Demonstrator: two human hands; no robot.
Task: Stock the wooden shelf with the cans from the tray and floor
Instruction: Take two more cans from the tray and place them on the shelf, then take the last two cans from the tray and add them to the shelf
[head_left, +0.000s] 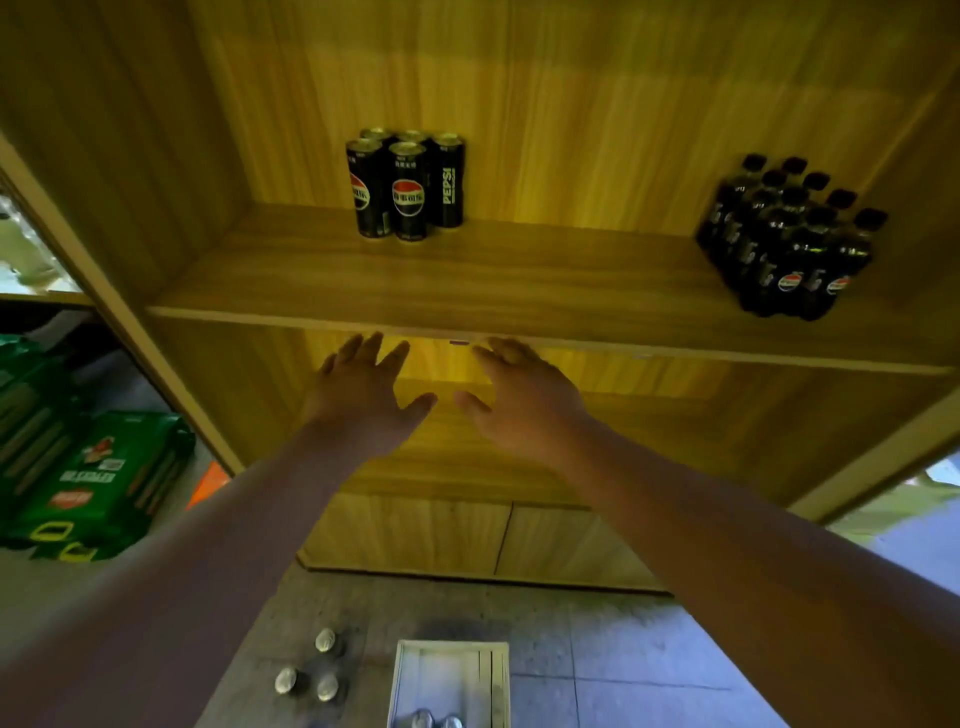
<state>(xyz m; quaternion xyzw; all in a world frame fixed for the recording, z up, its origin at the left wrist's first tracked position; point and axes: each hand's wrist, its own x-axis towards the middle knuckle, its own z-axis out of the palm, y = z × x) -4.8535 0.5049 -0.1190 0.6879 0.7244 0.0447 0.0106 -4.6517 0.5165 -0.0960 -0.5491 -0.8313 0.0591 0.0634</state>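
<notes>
Several black Pepsi cans (408, 187) stand upright in a tight cluster on the wooden shelf (519, 291), left of its middle. Just below the shelf's front edge, my left hand (363, 395) and my right hand (519, 400) hang side by side, fingers spread, both holding nothing. Down on the floor stand three cans (311, 670), seen from above by their silver tops. To their right lies a white tray (447, 660) with two can tops (436, 721) at its near end.
A pack of dark Pepsi bottles (789, 239) fills the shelf's right end. Green packaged goods (98, 483) are stacked to the left of the shelf unit. A lower shelf board (467, 467) sits behind my hands. The floor (623, 649) is grey.
</notes>
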